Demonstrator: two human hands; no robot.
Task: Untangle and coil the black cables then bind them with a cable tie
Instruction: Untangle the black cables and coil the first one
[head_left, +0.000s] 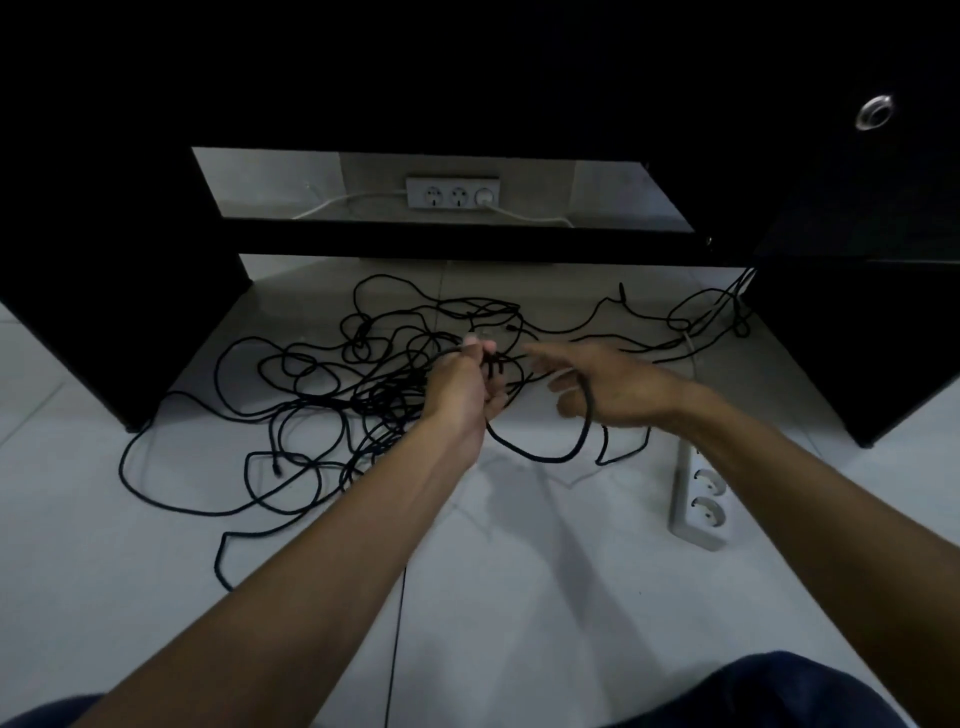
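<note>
Head view: left hand (460, 387) sat mid-frame, fingers curled round a small bunch of black cables (332, 379), thumb on top pinching the strands. Right hand (605, 387), just right of it, had fingers loosely extended, index pointing left; one cable loop (540, 452) ran across its palm and hung down between both hands. Whether the right thumb clamped that strand could not be told, motion blur.

Most of the cable lay as a loose tangle on the floor (519, 597), centre-left of frame, with strands trailing to the right toward the dark cabinet (857, 338).

Judged step: early coiling, only one loop formed. Doing it well likely meant keeping the left hand as the fixed anchor, feeding even loops with the right, and pulling slack slowly so crossings in the pile do not tighten into knots. Free the nearest strand first.

Around: white power strip (696, 499) lay on the floor lower right, close to the hanging loop and could snag it. Wall sockets (453, 192) with a white lead sat upper centre, behind a dark shelf. Some strands went under the cabinet at right and may be caught there. No cable tie seen.
</note>
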